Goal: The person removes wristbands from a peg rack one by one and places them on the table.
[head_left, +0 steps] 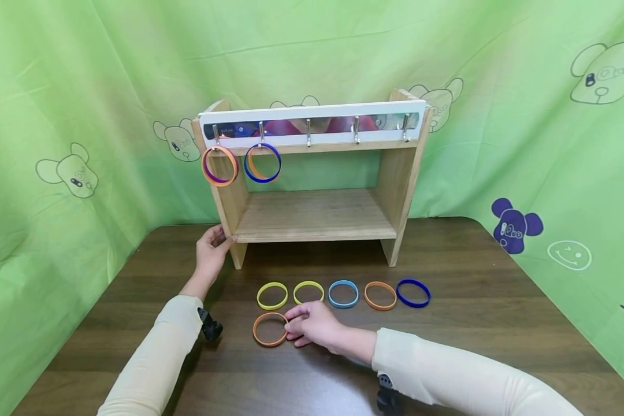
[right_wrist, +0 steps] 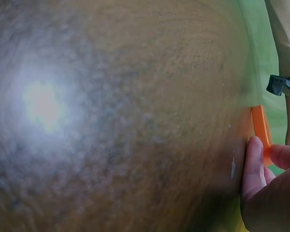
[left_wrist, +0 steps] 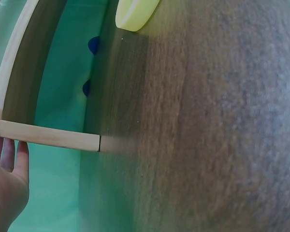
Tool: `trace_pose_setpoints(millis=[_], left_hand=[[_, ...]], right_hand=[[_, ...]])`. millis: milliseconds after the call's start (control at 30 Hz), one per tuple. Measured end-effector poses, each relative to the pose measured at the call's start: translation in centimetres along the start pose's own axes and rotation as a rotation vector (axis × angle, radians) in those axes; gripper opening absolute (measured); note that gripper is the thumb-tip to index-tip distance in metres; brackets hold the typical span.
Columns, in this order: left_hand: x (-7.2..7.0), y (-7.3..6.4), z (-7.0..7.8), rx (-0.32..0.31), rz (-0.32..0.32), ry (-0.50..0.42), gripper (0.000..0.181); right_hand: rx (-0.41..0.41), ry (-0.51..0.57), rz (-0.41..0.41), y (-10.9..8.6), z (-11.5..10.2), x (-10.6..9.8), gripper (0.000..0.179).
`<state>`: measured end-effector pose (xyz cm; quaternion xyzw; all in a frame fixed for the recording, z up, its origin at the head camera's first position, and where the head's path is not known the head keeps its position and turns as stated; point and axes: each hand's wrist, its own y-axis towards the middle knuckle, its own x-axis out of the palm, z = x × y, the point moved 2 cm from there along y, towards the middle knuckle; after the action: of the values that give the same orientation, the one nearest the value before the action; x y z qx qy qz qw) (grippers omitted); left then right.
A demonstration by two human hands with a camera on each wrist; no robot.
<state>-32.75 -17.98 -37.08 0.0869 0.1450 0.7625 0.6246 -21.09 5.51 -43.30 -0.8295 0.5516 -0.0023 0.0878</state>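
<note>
My left hand (head_left: 210,251) grips the left side panel of a small wooden shelf (head_left: 317,215), thumb at the front edge and fingers behind. In the left wrist view those fingers lie along the panel's board (left_wrist: 48,134). My right hand (head_left: 316,325) pinches the right side of an orange silicone wristband (head_left: 268,345) between thumb and fingers, low over the table. The right wrist view shows that orange wristband (right_wrist: 261,126) standing partly on edge at the fingertips. Behind it lie a yellow wristband (head_left: 272,309) and another yellow wristband (head_left: 308,282).
Farther right in that row lie a light blue wristband (head_left: 343,307), an orange wristband (head_left: 381,309) and a dark blue wristband (head_left: 415,305). A white rail (head_left: 312,108) with several metal hooks tops the shelf. Orange-and-purple wristbands (head_left: 219,184) and blue-and-orange wristbands (head_left: 262,181) hang from its two left hooks.
</note>
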Motion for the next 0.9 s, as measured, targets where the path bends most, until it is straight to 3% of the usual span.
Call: trace_pose_setpoints(millis=[500,900], left_hand=[[-0.05,-0.01,-0.10,0.000,-0.003,-0.010,0.035],[0.06,-0.11,0.04,0.012,-0.004,-0.024,0.035]], right_hand=[[-0.047,-0.049,0.036,0.01,0.11,0.28,0.024],[-0.023,-0.057,0.060,-0.06,0.00,0.30,0.021]])
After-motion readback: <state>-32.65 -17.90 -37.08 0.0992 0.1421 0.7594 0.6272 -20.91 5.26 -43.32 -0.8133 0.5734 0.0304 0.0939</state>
